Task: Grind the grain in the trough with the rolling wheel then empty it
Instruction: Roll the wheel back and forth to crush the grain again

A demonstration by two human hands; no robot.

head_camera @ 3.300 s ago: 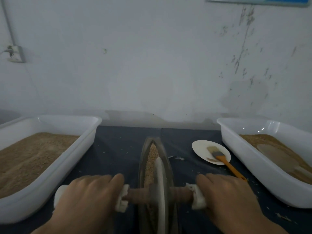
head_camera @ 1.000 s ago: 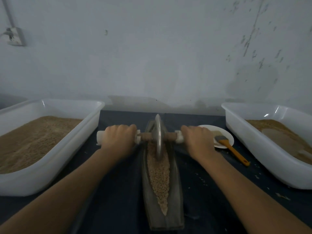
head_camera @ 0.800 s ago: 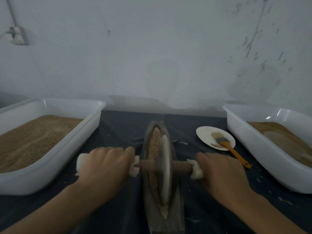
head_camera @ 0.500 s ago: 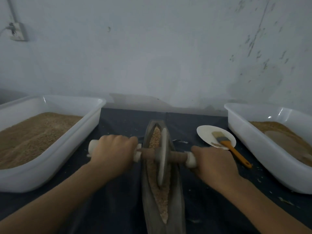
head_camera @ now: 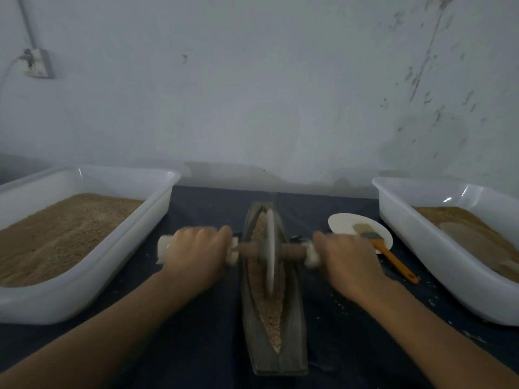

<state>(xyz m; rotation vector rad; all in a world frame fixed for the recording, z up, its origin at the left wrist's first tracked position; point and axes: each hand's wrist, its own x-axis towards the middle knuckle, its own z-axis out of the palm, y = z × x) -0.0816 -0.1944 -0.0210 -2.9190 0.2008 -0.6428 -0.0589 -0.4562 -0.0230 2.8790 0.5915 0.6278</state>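
A long dark boat-shaped trough [head_camera: 292, 338] lies lengthwise on the dark table in front of me. Tan grain [head_camera: 271, 313] fills its groove. A grey rolling wheel [head_camera: 270, 252] stands upright in the groove in the trough's far half, on a brown wooden axle with white-wrapped ends. My left hand [head_camera: 196, 252] grips the left end of the axle. My right hand [head_camera: 346, 258] grips the right end.
A white tub [head_camera: 118, 248] of tan grain stands at the left. Another white tub [head_camera: 427, 245] with brown meal stands at the right. A white plate [head_camera: 341, 224] with an orange-handled brush [head_camera: 386, 252] lies beside my right hand. A wall rises close behind the table.
The wheel has rolled back and forth along the trough with both hands on the axle. Over the last half second it moved a little away from me.
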